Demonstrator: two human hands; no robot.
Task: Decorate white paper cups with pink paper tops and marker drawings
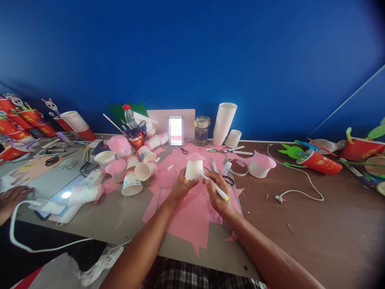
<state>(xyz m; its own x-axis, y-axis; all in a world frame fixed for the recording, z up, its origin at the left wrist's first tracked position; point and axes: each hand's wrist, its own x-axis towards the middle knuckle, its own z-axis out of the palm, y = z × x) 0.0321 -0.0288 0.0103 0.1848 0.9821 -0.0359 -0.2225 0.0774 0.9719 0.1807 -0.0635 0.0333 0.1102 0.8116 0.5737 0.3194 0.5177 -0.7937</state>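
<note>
My left hand [183, 186] grips a white paper cup [193, 168] from its lower left side. A pink paper cone [195, 156] tops the cup like a roof. In my right hand [219, 192] is a white marker [215, 186] with a yellow end, its front tip close to or touching the cup's side. Below both hands lie overlapping sheets of cut pink paper [192, 224]. Black-handled scissors [229, 180] lie just right of my right hand.
A tall stack of white cups [224, 124] and a glass jar [201, 130] stand by the blue wall. Several pink-topped cups [116, 166] crowd the left. Another pink-topped cup [259, 167] and a white cable [309, 188] lie right. Someone else's hand [15, 198] rests far left.
</note>
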